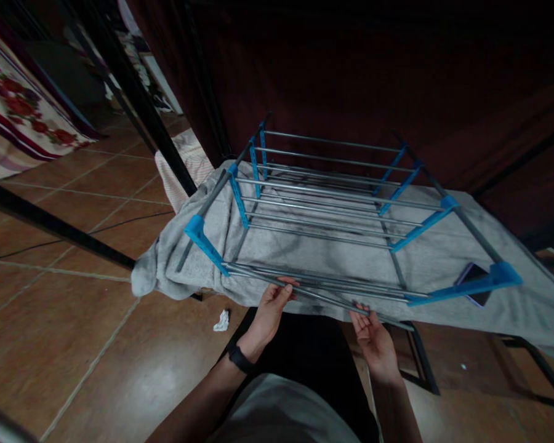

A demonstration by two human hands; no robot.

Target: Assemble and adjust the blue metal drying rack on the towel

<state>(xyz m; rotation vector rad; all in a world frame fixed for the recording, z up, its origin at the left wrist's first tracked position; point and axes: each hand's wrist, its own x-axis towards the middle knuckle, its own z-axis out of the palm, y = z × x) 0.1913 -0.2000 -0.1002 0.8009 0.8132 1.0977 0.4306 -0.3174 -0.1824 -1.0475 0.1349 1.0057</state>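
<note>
A rack of grey metal rods with blue plastic brackets [206, 243] lies on a grey blanket [305, 240] in front of me. My left hand [271, 307] is closed around a loose-ended grey rod [323, 298] at the rack's near side. Further right, my right hand [372, 338] pinches the same rod near its free end. That rod slants toward me at its right end, apart from the right blue bracket [466, 288]. Its left end lies close to the left bracket; I cannot tell whether it is seated there.
A phone [474, 283] rests on the blanket beneath the right bracket. Black metal posts [133, 92] stand at the left, with a flowered cloth [23, 104] beyond. Crumpled white paper [221, 320] and a dark cable [74, 239] lie on the tiled floor. Dark curtains [351, 74] hang behind the rack.
</note>
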